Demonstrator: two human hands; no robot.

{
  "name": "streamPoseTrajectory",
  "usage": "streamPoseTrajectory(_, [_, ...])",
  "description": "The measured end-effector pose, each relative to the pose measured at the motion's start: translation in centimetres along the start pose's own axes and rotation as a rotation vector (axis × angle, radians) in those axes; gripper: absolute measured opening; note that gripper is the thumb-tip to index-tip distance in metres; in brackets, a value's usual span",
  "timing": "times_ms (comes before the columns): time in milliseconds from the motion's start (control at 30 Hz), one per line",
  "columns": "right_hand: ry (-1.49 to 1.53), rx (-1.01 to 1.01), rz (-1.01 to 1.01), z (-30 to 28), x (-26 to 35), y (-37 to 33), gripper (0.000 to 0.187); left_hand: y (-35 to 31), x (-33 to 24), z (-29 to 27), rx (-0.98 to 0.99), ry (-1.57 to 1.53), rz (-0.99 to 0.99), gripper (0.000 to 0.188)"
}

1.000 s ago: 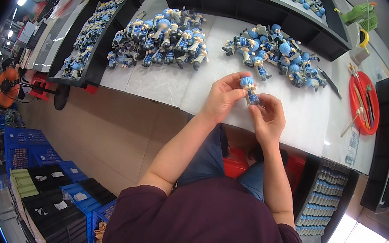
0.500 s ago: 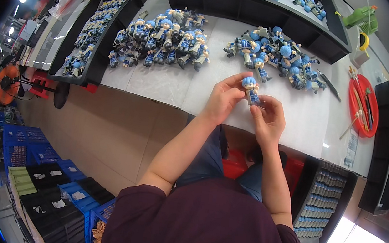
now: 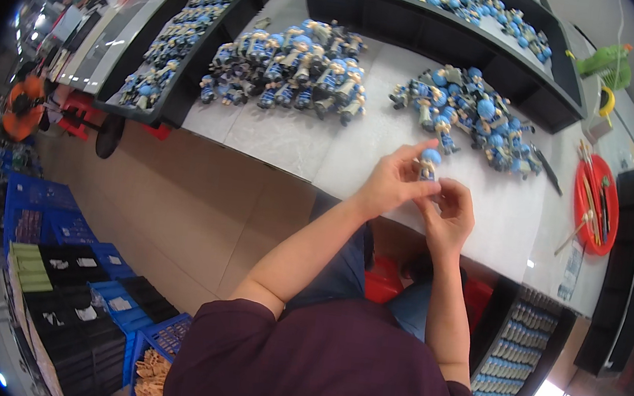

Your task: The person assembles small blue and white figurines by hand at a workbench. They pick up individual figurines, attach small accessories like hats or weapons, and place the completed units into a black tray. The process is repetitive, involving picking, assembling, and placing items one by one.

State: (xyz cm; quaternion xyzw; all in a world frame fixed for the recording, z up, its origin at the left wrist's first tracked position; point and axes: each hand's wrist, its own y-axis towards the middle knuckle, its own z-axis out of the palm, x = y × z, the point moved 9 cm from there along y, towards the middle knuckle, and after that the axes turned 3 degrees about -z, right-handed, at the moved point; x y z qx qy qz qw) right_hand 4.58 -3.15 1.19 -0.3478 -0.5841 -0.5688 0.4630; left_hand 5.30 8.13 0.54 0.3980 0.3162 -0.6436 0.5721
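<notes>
A small blue-haired figurine stands upright between my two hands, just over the front part of the white table. My left hand is closed on it, with fingers at its head and the thumb across its lower body. My right hand pinches at its base, where the fingers hide the legs. Beyond my hands lies a loose pile of similar figurines, its closest one just past my left fingertips. A second, larger pile of figurines sits to the left.
Black trays of figurines stand at the back and left. On the right are a dark pen-like tool, a red dish with brushes, a yellow tape roll and a green fan. A tray of figurine rows is beside me.
My view has shifted, so the table's things appear moved. The figurine has been turned in my fingers, and my left thumb now crosses its lower body, closer to my right fingers.
</notes>
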Motion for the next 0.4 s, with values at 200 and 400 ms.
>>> streamPoseTrajectory(200, [-0.022,0.023,-0.021,0.4,1.0,0.0,0.040,0.1,-0.5,-0.8,-0.078,-0.085,0.072,0.058])
streamPoseTrajectory(400, [-0.045,0.035,0.009,0.3,0.1,0.0,0.038,0.0,-0.7,-2.1,-0.139,-0.180,0.071,0.055])
